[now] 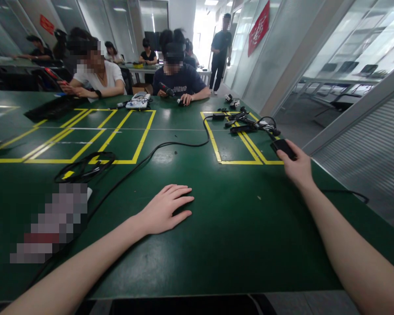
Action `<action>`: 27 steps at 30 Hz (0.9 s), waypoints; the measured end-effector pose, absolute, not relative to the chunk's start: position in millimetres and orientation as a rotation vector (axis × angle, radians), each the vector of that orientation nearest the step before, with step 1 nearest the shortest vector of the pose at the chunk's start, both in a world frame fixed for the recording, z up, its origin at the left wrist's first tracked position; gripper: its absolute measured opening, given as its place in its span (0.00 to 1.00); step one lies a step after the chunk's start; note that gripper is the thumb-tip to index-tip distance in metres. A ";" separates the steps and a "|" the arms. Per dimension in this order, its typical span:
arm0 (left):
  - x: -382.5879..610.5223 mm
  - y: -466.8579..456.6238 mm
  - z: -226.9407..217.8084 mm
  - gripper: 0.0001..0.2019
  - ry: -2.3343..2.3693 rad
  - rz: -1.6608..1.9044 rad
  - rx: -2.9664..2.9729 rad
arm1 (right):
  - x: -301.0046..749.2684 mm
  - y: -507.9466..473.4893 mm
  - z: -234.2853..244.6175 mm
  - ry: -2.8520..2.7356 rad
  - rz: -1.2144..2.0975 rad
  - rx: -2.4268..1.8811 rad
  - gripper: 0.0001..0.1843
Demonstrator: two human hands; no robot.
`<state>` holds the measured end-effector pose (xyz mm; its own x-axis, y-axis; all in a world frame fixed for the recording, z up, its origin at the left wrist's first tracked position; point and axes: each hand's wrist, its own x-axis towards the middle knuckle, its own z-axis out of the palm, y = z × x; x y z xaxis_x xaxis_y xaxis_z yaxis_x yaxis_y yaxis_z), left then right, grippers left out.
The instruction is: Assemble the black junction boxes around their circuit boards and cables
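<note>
Flat on the green table (pixel 223 210) lies my left hand (pixel 169 208), fingers stretched out and slightly apart, holding nothing. At the right edge of the table my right hand (pixel 295 164) is closed around a small black box-shaped device (pixel 283 149); its exact kind does not show. Just beyond that device is a tangle of black cables and dark parts (pixel 246 122). A black power adapter (pixel 218 117) sits at the tangle's left end, and a long black cable (pixel 160 146) runs from it across the table toward the lower left.
A coiled black cable (pixel 85 168) lies left, near a blurred-out object (pixel 55 218). Yellow tape (pixel 144 136) marks rectangles on the table. Across it, two people sit handling tools, near a white device (pixel 138 101) and a black tray (pixel 52 108). A glass partition (pixel 364 170) stands right.
</note>
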<state>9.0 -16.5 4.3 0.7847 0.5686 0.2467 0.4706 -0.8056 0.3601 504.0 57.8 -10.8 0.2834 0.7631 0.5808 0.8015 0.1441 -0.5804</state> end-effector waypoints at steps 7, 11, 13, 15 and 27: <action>8.6 -17.9 6.5 0.28 0.809 0.467 2.649 | 485.8 41.2 -7.2 -1.494 0.002 -1.995 0.34; 8.7 -18.2 6.4 0.27 0.800 0.472 2.650 | 483.8 42.5 -7.0 -1.626 0.057 -1.868 0.34; 8.7 -18.2 6.4 0.27 0.802 0.472 2.646 | 483.4 44.2 -7.4 -1.603 0.068 -1.939 0.34; 8.6 -18.3 6.4 0.27 0.810 0.462 2.640 | 483.5 46.4 -8.2 -1.537 0.030 -2.042 0.34; 7.6 -18.1 6.7 0.26 0.825 0.413 2.645 | 487.5 48.4 -9.9 -1.457 -0.091 -2.215 0.37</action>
